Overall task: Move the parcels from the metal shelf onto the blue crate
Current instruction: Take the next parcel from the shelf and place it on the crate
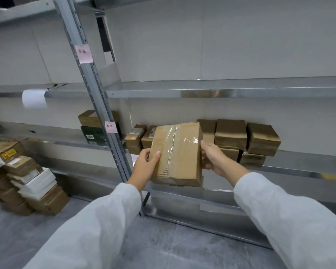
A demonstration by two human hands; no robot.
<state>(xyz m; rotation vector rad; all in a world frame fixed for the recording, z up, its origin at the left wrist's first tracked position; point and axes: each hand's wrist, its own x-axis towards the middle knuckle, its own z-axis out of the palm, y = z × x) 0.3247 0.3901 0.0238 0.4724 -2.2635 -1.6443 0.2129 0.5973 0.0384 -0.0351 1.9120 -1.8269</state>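
I hold a brown cardboard parcel, sealed with clear tape, in the air in front of the metal shelf. My left hand grips its left edge, thumb lying on the top face. My right hand grips the right edge, fingers curled under it. Behind the parcel, several more brown parcels sit stacked on the shelf, with two small ones to the left. The blue crate is not in view.
A shelf upright with pink labels stands left of my hands. A brown box on a dark green box sits on the left bay. A pile of parcels stands on the grey floor at the left. A white paper hangs from the upper shelf.
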